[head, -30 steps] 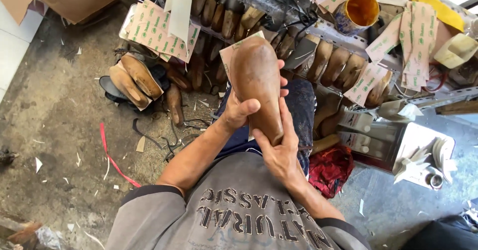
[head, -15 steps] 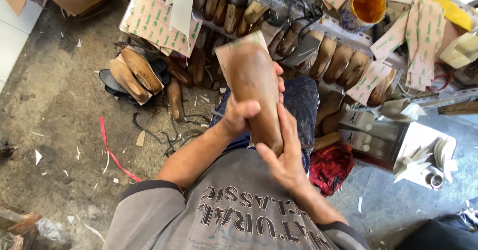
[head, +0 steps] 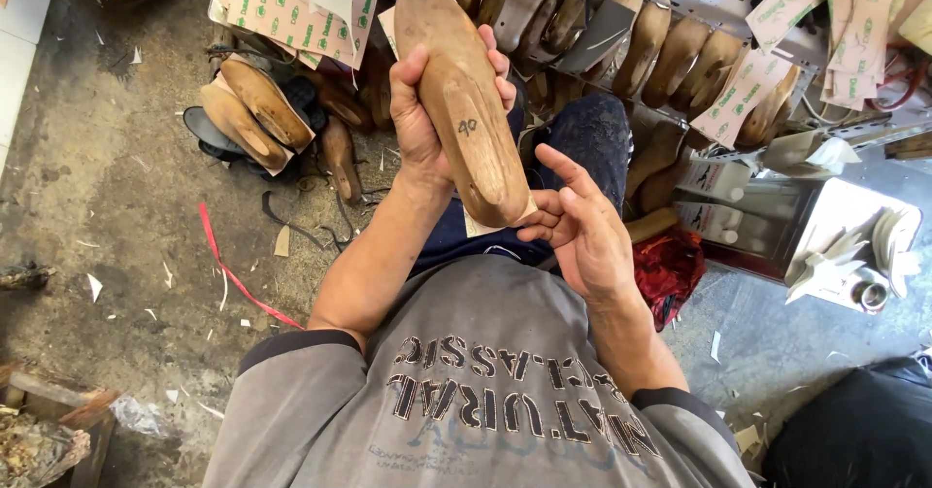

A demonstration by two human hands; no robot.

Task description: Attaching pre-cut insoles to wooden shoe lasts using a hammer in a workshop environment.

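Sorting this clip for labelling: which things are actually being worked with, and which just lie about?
In hand:
wooden shoe last, gripped by left hand
insole board at its heel, by right hand

Lying about:
red strap
lasts on floor
red cloth

shoe last (head: 464, 109): tan wood | shirt (head: 485, 391): grey, dark lettering | strip (head: 233, 274): red

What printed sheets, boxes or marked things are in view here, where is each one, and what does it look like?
Printed paper insole sheets: top left, tan with green marks.
More printed strips: top right on the rack, same colours.
White carton: right of the knee, boxy.
Wooden shoe last: in the left hand, dark mark on it.
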